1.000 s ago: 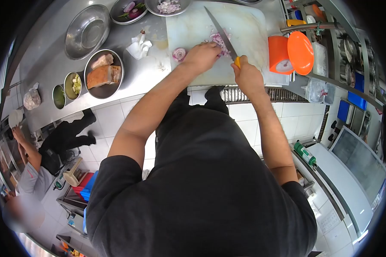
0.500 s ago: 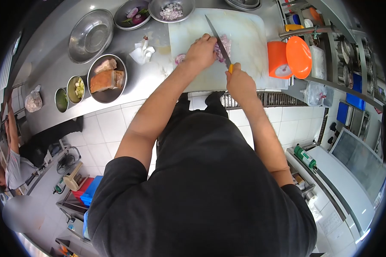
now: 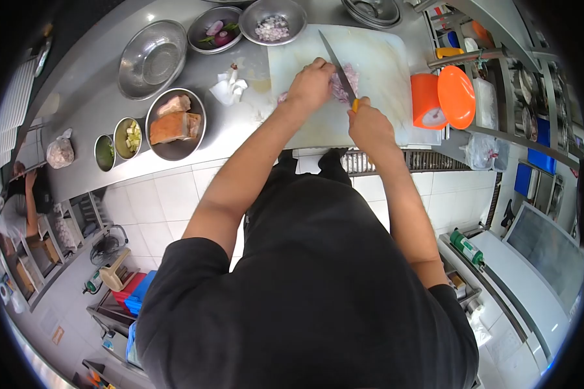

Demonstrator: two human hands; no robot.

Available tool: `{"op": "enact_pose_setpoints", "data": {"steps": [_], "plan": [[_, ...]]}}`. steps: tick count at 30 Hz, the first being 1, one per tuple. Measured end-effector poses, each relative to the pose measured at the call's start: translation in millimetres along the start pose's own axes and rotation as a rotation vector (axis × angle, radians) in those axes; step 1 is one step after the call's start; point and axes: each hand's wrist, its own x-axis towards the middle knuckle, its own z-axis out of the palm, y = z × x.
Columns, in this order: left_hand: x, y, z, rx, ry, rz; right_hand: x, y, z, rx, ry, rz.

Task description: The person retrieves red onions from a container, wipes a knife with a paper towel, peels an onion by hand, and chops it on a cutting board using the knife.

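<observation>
My right hand (image 3: pixel 372 126) is wrapped round the yellow handle of a kitchen knife (image 3: pixel 335 58), whose long blade points away from me over a white cutting board (image 3: pixel 383 55). To the left of the blade, my left hand (image 3: pixel 313 83) has its fingers curled down against red onion, and its fingertips are partly hidden. Chopped red onion (image 3: pixel 349 81) lies along the blade, mostly on the right. Another bit of onion (image 3: pixel 282 97) shows beside my left wrist.
Behind the board stand a bowl of diced onion (image 3: pixel 272 27) and a bowl with purple onions (image 3: pixel 222 37). To the left are a metal basin (image 3: pixel 150 59), a bowl of meat (image 3: pixel 172 126), small tins and crumpled tissue (image 3: pixel 229 87). An orange scale (image 3: pixel 428 97) stands right; a co-worker (image 3: pixel 16 214) is far left.
The whole view has shifted, so the counter's things sit slightly lower and further right. Both hands stay at the onion with the knife. The co-worker at far left has changed posture.
</observation>
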Motion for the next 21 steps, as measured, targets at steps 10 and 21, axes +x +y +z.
{"op": "enact_pose_setpoints", "data": {"steps": [10,21], "plan": [[6.7,-22.5,72.3,-0.177,0.118,-0.144,53.9,40.2,85.3,0.033,0.174,-0.207],[1.2,-10.3,54.6,-0.103,-0.088,-0.106,62.1,47.0,73.7,-0.105,0.247,-0.293]]}}
